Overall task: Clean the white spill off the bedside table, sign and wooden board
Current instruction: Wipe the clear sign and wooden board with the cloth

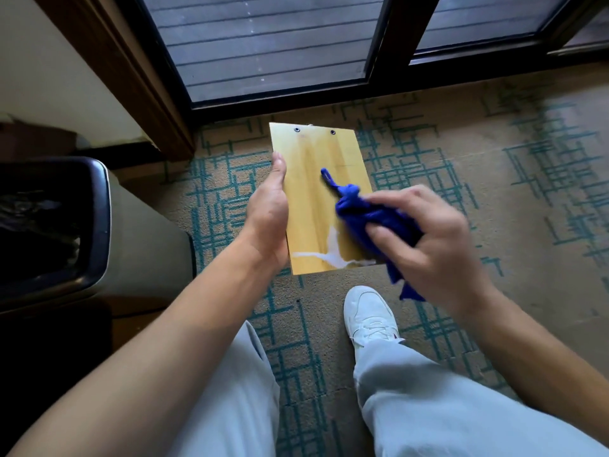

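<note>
A yellow wooden board [313, 179] with two small metal rivets near its far edge is held flat above the carpet. My left hand [268, 212] grips its left edge. A white spill [331, 250] streaks across the board's near end. My right hand [431, 239] clutches a bunched blue cloth [369, 214] and presses it on the board's right side, just above the spill. One tail of the cloth hangs below my right hand. The bedside table and sign are not in sight.
A bin [66, 225] with a dark liner stands at the left. A dark-framed glass door [263, 44] fills the top. Patterned beige and teal carpet [494, 159] lies underneath. My legs in pale trousers and a white shoe [369, 315] are below the board.
</note>
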A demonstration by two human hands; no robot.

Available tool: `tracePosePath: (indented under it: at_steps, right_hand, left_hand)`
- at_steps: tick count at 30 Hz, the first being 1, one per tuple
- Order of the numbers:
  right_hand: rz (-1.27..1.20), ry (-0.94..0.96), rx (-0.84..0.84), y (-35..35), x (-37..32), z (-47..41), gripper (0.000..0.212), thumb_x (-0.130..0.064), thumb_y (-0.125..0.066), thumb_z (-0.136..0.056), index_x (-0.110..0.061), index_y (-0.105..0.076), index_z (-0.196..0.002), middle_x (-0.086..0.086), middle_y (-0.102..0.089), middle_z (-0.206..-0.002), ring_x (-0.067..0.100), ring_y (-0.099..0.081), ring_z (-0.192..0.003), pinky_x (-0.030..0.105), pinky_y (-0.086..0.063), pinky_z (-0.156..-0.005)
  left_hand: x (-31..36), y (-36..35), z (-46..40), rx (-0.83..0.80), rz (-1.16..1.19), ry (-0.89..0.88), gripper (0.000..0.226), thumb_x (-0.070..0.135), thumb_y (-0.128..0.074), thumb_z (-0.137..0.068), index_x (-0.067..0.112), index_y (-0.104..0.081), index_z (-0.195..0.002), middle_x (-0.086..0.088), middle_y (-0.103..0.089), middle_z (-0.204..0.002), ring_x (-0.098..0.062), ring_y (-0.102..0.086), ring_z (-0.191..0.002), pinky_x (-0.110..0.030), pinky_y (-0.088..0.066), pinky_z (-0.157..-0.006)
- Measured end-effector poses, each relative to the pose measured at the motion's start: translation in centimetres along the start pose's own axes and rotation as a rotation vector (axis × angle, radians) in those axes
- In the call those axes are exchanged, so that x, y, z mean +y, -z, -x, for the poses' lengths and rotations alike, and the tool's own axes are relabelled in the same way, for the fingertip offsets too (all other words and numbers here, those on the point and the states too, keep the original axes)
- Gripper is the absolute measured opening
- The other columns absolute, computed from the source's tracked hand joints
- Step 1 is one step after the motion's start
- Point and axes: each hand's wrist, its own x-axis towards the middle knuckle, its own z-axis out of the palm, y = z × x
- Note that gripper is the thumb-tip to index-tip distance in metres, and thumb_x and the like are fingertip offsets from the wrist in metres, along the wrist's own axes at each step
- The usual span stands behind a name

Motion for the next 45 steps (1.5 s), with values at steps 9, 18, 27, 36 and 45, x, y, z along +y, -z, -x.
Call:
tracePosePath:
  at_steps: [9,18,27,36,45]
  right_hand:
    - [0.098,0.208,-0.055,-2.1,-1.0,0.3,0.034,-0.023,-0.067,-0.092,-0.022,-0.069,-0.126,0.005,-0.064,-0.109,0.022,-0.067,-0.090,0.040,-0.056,-0.076]
    - [0.236,0.009,0.088,-2.2,1.0,-2.4,0.032,-0.036,-0.066,-0.087,-0.035,-0.071,-0.119,0.000,-0.059,-0.101,0.020,-0.063,-0.081,0.039,-0.055,-0.073]
    - [-0.170,-0.402,0.129,-1.4,3.1,-4.0,0.034,-0.035,-0.070,-0.089,-0.029,-0.066,-0.122,-0.005,-0.070,-0.105,0.005,-0.064,-0.086,0.018,-0.051,-0.080]
    - [-0.808,-0.571,0.135,1.5,5.4,-4.1,0.030,-0.010,-0.070,-0.087,-0.021,-0.066,-0.115,0.000,-0.068,-0.100,0.014,-0.064,-0.081,0.032,-0.054,-0.074]
    - [-0.005,-0.273,0.241,0.2,5.7,-3.8,0.027,-0.037,-0.072,-0.087,-0.030,-0.072,-0.113,-0.004,-0.067,-0.103,0.014,-0.065,-0.093,0.038,-0.056,-0.086]
  left_hand:
    - [-0.6,-0.7,-0.8,0.138,0.228,-0.101,0.061,0.057,-0.048,-0.101,0.007,-0.061,-0.133,-0.020,-0.072,-0.122,-0.041,-0.070,-0.111,-0.062,-0.057,-0.091]
    - [0.3,-0.3,0.1,0.102,0.366,-0.099,0.060,0.052,-0.030,-0.107,0.010,-0.056,-0.140,-0.016,-0.065,-0.137,-0.035,-0.064,-0.122,-0.052,-0.053,-0.091]
    - [-0.2,0.3,0.3,0.102,0.383,-0.138,0.051,0.050,-0.038,-0.106,0.016,-0.059,-0.139,-0.007,-0.072,-0.128,-0.029,-0.068,-0.119,-0.055,-0.054,-0.097]
    - [1.5,2.5,0.0,-0.099,-0.189,-0.205,0.011,0.014,-0.053,-0.103,0.004,-0.058,-0.100,-0.009,-0.075,-0.079,-0.024,-0.074,-0.070,-0.037,-0.064,-0.063]
    - [0.4,2.1,-0.2,-0.109,-0.249,-0.170,0.020,0.014,-0.060,-0.100,0.000,-0.057,-0.113,-0.010,-0.075,-0.085,-0.029,-0.076,-0.080,-0.053,-0.063,-0.075]
